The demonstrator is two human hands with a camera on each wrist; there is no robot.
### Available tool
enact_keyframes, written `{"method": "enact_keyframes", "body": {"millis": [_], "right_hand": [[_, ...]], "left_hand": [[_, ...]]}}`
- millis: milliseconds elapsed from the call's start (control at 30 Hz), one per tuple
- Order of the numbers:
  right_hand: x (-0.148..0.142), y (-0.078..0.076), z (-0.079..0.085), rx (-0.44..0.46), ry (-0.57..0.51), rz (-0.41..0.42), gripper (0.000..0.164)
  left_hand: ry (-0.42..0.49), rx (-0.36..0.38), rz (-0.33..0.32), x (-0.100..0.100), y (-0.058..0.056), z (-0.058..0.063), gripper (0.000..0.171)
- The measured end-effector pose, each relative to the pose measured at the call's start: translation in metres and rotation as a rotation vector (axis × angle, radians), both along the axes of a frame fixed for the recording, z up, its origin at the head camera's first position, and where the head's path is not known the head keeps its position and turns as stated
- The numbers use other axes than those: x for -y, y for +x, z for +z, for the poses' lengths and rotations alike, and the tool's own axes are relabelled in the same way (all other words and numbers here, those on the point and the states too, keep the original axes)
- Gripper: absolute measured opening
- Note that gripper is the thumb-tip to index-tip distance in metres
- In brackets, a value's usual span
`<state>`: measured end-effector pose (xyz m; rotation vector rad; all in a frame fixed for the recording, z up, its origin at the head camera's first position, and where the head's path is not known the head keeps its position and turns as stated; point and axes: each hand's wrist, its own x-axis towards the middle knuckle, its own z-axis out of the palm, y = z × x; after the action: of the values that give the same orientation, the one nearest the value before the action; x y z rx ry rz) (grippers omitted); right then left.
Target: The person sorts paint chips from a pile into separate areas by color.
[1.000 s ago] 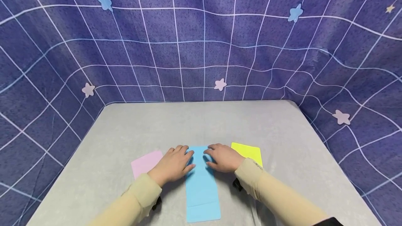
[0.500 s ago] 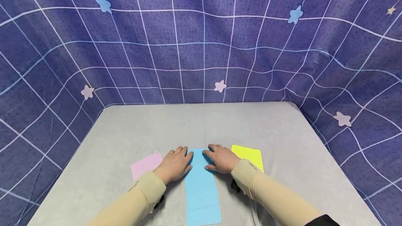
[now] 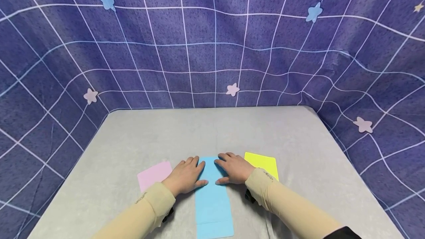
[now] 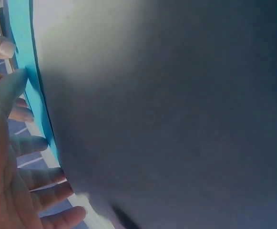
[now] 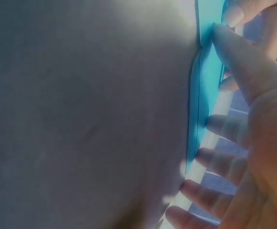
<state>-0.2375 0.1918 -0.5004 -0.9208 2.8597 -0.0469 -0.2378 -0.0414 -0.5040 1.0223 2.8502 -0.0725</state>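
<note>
A long light-blue folded sheet of paper (image 3: 214, 202) lies lengthwise on the grey table, with a crease line across its near end. My left hand (image 3: 186, 176) rests at its left edge, fingertips near the far end and thumb reaching onto the blue surface. On the opposite side my right hand (image 3: 235, 169) mirrors it, its thumb also on the paper. Both hands have spread, relaxed fingers, and neither grips anything. In the left wrist view the fingertips (image 4: 21, 76) touch the thin blue paper (image 4: 35, 90); the right wrist view shows the blue paper's layered edge (image 5: 205, 95).
A pink square sheet (image 3: 154, 175) lies left of my left hand, partly under the forearm. Beyond my right wrist lies a yellow square sheet (image 3: 263, 162), partly covered by the sleeve. A purple curtain (image 3: 212, 58) with a line grid and stars surrounds the grey table (image 3: 212, 128).
Over the last half second both thumbs have spread inward and nearer on the blue paper. The hands otherwise stay at its far end, and the paper keeps its place.
</note>
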Motion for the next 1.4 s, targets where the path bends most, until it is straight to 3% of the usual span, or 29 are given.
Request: {"method": "enact_keyframes", "body": {"millis": [233, 600, 1100, 1400], "right_hand": [[-0.0006, -0.0006, 0.0021, 0.033, -0.008, -0.003, 0.079], [-0.0017, -0.0026, 0.0013, 0.070, -0.026, 0.006, 0.084], [0.0007, -0.0026, 0.0001, 0.059, -0.041, -0.007, 0.089], [-0.0014, 0.0003, 0.0016, 0.041, -0.070, 0.011, 0.090]], "left_hand": [[-0.016, -0.018, -0.031, 0.0012, -0.0006, 0.0017, 0.088], [-0.004, 0.033, -0.015, 0.0009, -0.0008, 0.0023, 0.085], [0.126, 0.015, -0.068, 0.0034, -0.0030, 0.0021, 0.085], [0.132, -0.031, -0.095, 0.0062, -0.0036, 0.0036, 0.086]]}}
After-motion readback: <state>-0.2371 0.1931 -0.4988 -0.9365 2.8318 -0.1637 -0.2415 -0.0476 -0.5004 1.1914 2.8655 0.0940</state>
